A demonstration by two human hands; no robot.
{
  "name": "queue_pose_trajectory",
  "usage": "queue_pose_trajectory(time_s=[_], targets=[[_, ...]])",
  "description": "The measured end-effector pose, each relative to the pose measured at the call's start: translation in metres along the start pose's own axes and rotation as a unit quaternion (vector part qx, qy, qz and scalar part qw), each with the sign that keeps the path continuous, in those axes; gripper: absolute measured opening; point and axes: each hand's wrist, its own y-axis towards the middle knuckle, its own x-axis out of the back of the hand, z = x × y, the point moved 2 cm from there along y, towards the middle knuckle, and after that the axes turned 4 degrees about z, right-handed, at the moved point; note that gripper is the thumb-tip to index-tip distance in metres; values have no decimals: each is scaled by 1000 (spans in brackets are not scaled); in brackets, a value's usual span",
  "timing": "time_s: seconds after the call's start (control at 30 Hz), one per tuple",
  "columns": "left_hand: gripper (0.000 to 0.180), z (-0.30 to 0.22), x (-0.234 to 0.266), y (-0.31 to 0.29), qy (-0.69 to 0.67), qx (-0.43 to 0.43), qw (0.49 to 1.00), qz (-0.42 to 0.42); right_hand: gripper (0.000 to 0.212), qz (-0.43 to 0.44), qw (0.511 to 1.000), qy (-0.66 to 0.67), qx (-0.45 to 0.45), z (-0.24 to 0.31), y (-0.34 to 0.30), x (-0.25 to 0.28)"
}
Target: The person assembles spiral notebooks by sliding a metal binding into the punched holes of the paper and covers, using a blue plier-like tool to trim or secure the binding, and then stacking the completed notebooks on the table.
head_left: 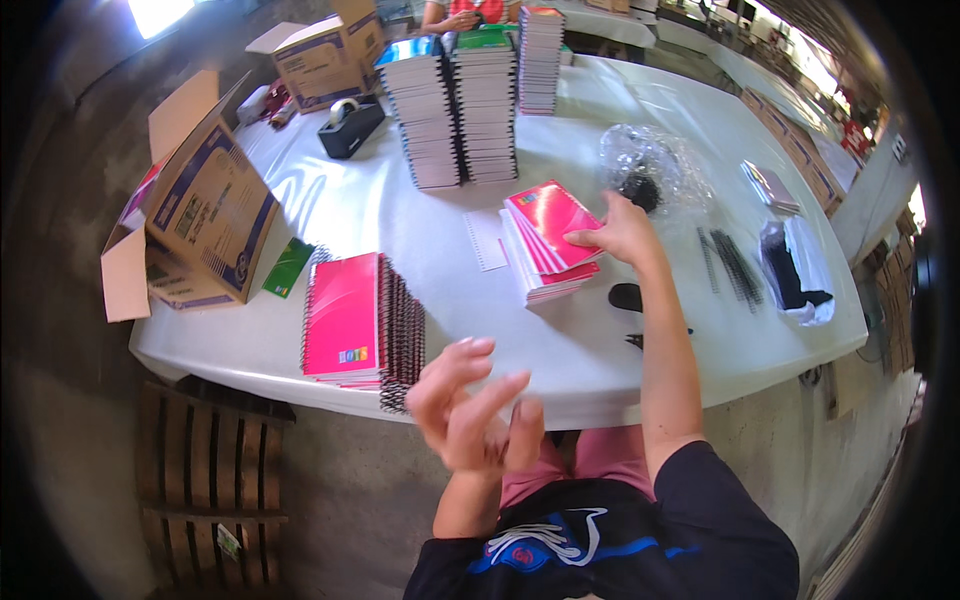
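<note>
My right hand [624, 232] reaches across to a stack of loose pink-covered notebooks [553, 225] in the middle of the table. Its thumb lies on the top cover and its fingers close round the right edge. The upper notebooks in this stack are fanned out, and no coil shows on them. My left hand [475, 408] is raised above the front edge, palm up, fingers apart and holding nothing. Left of it sits a pile of pink spiral notebooks [343, 315] with black coils facing right. A white punched sheet [486, 241] lies beside the loose stack.
Tall notebook stacks [484, 110] stand at the back. Cardboard boxes [210, 215] and a tape dispenser [352, 128] are at left. Clear plastic wrap [655, 165], black coils [737, 265] and a white bag with black contents [795, 275] lie right. A person [465, 18] sits beyond.
</note>
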Motion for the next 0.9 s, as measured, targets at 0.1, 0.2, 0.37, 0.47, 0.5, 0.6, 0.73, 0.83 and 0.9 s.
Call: queue_pose_trajectory(time_s=[0.1,0.2,0.37,0.47,0.5,0.6,0.73,0.83,0.9], targets=[[15,6,-27,-4,-30,66,996,54,69,45,997,66,-10,-11,8,2],[19,9,-51,-7,-12,64,994,92,58,-106,993,-35,30,10,-15,12],[36,2,-61,-22,97,10,982,162,36,-21,969,169,181,35,-86,27],[50,-2,-71,-54,155,31,958,241,29,45,962,51,263,-3,-135,2],[44,-2,-78,-68,181,34,940,286,29,56,970,9,238,-21,-146,-11],[39,15,-82,-128,198,44,913,355,49,62,960,46,270,-72,-162,-39],[49,13,-78,-123,188,108,908,359,54,112,955,263,73,-103,-116,31],[59,4,-91,-121,222,115,913,322,45,-244,965,-96,-24,-206,-44,60],[58,3,-99,-117,259,115,909,305,37,-219,951,-189,-105,-235,-24,53]])
